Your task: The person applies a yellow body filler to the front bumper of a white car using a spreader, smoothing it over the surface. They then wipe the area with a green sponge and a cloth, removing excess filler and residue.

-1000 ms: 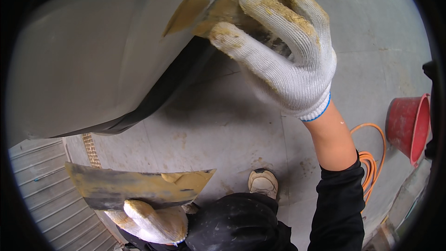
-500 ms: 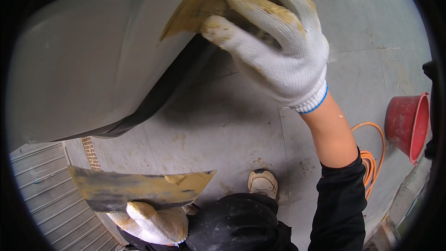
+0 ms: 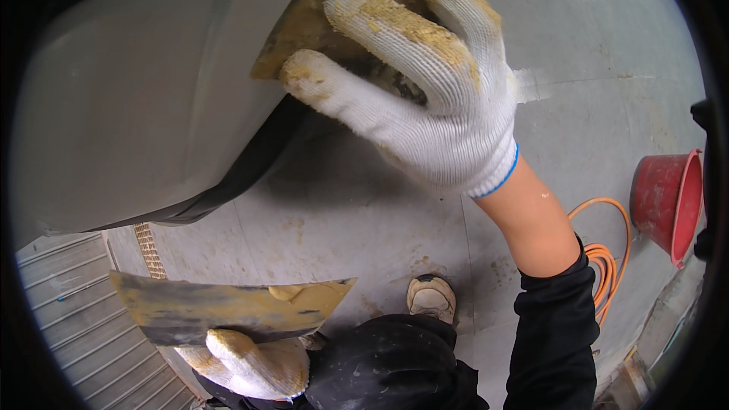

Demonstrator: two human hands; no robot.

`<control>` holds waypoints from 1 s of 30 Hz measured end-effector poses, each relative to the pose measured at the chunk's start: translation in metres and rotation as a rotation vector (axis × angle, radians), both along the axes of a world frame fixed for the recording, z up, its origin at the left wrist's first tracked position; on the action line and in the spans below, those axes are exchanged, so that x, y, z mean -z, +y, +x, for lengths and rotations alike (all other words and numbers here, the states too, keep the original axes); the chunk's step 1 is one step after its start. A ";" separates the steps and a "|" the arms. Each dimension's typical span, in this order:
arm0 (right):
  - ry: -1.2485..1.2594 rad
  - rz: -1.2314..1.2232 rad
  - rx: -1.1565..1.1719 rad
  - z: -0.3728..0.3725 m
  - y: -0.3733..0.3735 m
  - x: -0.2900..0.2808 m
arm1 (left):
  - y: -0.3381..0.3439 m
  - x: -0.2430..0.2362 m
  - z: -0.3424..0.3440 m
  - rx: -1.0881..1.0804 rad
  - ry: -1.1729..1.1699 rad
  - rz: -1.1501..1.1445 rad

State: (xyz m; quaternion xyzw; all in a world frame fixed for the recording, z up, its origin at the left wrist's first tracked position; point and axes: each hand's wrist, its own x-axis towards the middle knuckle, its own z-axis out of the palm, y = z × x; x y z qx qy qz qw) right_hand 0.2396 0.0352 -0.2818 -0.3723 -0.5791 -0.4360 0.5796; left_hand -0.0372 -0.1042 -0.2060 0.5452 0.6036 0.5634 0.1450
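In a white knit glove stained with yellowish filler, my right hand [image 3: 425, 91] is closed on a putty spreader [image 3: 292, 42], a flexible blade smeared tan. Its left edge lies against the grey vehicle body panel [image 3: 144, 99], near the panel's lower edge. My fingers are spread along the blade, and part of it is hidden beneath them. Low at the left, my gloved left hand [image 3: 254, 364] grips a wide dark putty board [image 3: 220, 307] from below, thumb over its near edge. Yellowish putty [image 3: 300, 289] coats the board, with a small lump near its far right edge.
Grey tiled floor [image 3: 357, 235] spreads below the panel. On the right stand a red bucket [image 3: 661, 201] and a coiled orange hose [image 3: 604, 266]. A ribbed metal shutter [image 3: 91, 319] is at lower left. My shoe [image 3: 431, 298] shows near the middle.
My right hand and the spreader have shifted left and slightly nearer along the panel's edge. The left hand and the putty board have stayed nearly still.
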 end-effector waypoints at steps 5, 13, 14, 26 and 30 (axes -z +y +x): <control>0.075 -0.392 -0.028 0.009 -0.045 -0.006 | 0.002 -0.003 0.000 -0.061 -0.039 -0.020; 0.527 -0.804 -0.538 -0.005 -0.107 -0.015 | 0.006 -0.003 0.013 -0.062 -0.069 -0.034; 0.581 -0.814 -0.543 -0.010 -0.110 -0.015 | 0.006 -0.003 0.014 -0.059 -0.087 -0.021; 0.755 -1.349 -0.716 -0.051 -0.132 -0.023 | 0.004 0.001 -0.039 -0.039 0.473 -0.138; 0.697 -0.752 -0.246 -0.048 -0.110 -0.038 | 0.005 0.000 -0.035 -0.134 0.007 -0.212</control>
